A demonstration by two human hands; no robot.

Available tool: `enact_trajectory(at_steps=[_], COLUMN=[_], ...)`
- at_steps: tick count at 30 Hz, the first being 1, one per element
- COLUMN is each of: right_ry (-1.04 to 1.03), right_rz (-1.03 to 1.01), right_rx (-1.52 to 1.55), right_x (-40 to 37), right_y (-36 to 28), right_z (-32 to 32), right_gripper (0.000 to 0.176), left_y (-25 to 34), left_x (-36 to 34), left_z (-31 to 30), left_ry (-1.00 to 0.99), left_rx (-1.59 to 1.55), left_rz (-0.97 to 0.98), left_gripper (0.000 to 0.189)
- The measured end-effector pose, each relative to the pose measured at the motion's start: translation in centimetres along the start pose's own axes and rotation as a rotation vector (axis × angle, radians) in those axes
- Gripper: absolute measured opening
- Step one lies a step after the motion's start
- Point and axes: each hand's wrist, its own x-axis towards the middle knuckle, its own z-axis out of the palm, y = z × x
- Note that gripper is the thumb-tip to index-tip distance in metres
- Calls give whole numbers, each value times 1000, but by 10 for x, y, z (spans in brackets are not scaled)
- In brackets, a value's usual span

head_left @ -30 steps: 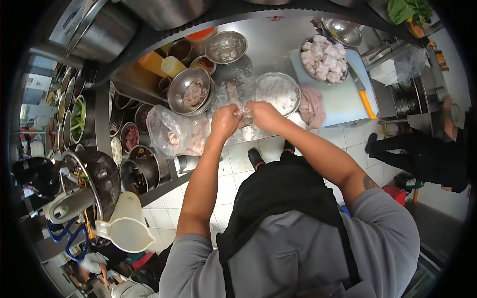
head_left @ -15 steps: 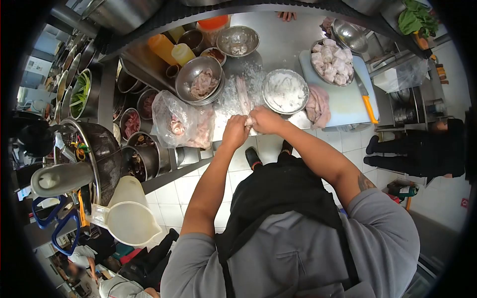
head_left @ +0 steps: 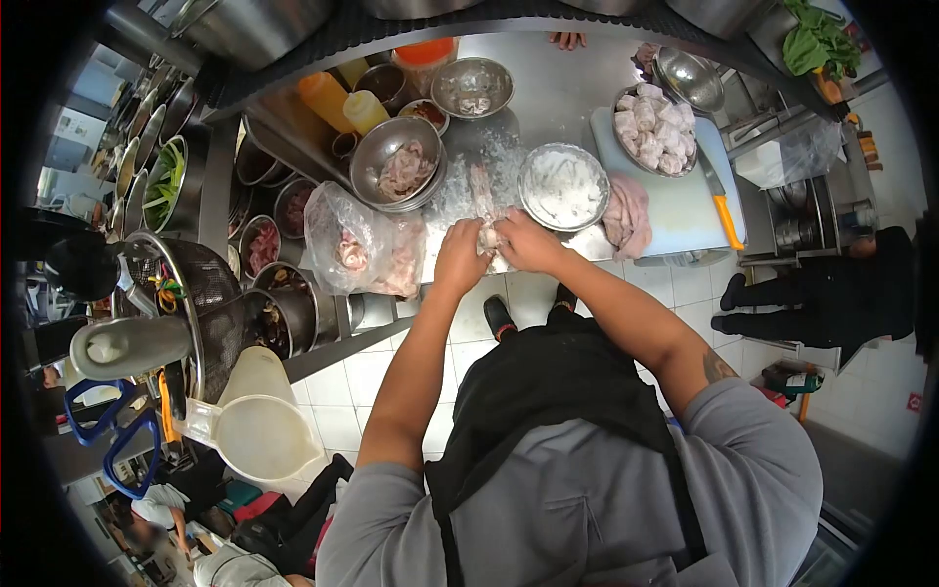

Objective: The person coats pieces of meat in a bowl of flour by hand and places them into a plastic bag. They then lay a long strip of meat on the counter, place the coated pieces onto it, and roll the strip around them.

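A long, pale strip that looks like floured raw meat lies on the steel counter, its far end pointing away from me. At its near end, by the counter's front edge, my left hand has its fingers curled round the left side. My right hand grips the same end from the right, fingers bent inward. Just beyond my right hand is a metal bowl of white flour. White powder is scattered on the counter round the strip. Exactly how the fingertips hold the strip is partly hidden.
Left stand a steel bowl with raw meat and a clear plastic bag of meat. Right are a pinkish cloth, a cutting board, an orange-handled knife and a bowl of floured chunks. Another person's hand rests at the back.
My hands have moved slightly apart at the strip's near end, and more of the pale piece shows between them. The fingers of my left hand look a little more extended.
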Motion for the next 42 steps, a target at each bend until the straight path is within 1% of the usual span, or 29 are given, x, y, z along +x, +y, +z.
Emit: enact_trajectory(at_steps=[2, 3, 5, 8, 9, 12, 15, 17, 18, 21, 23, 24, 25, 26, 27, 30, 31, 34, 35, 38, 41, 42], right_ry=[28, 77, 175, 62, 61, 47, 34, 44, 5, -93, -137, -98, -59, -25, 143, 125, 122, 119, 120, 91, 84, 89], right_rz=[6, -2, -14, -13, -15, -17, -12, -21, -13, 0, -2, 15, 33, 53, -4, -70, -46, 30, 63, 125, 160, 167], right_rx=[-40, -35, -29, 154, 142, 124, 128, 120, 105, 39, -33, -11, 12, 37, 21, 34, 45, 71, 73, 28, -1, -7], right_x=[6, 8, 10, 0, 1, 9, 18, 19, 19, 14, -1, -7, -14, -23, -28, -23, -18, -2, 1, 11, 18, 20], right_y=[12, 18, 26, 10, 11, 17, 26, 31, 27, 17, 8, 3, -1, -5, -7, 0, 3, 0, -2, -4, 5, 5], right_z=[16, 25, 37, 6, 5, 6, 15, 22, 18, 4, -2, -6, -9, -8, -1, 4, 5, 6, 5, 5, 15, 14], right_gripper=[41, 43, 47, 48, 48, 49, 46, 41, 39, 34, 32, 34, 36, 38, 47, 46, 44, 41, 40, 37, 38, 38], left_y=[0, -1, -6, -2, 0, -8, -19, -24, -26, -23, -15, -11, -12, -14, -12, -10, -11, -17, -19, -13, -11, -14], left_x=[-2, -2, 2, 9, 11, 16, 26, 30, 30, 25, 18, 18, 17, 18, 22, 37, 41, 46, 45, 29, 25, 26], left_z=[5, 8, 12, 4, 1, 4, 9, 11, 11, 9, 4, 1, 2, 4, 1, -4, -6, -11, -12, -12, -4, 0], left_ry=[-15, -20, -37, -48, -51, 10, -83, -94, -100, -163, -294, -358, -350, -355, -358, -369, -372, -295, -209, 4, -73, -73], left_rx=[73, 111, 151, 185, 193, 163, 116, 113, 112, 41, 8, -9, -28, -28, -27, 42, 77, 34, -21, 27, 60, 45], left_rz=[88, 131, 98, 63, 54, 198, 173, 211, 227, 201, 138, 108, 128, 107, 85, 9, -19, -36, -28, 142, 267, 249], left_gripper=[51, 52, 50, 48, 48, 45, 47, 45, 45, 41, 39, 38, 38, 39, 40, 44, 46, 51, 53, 52, 50, 51])
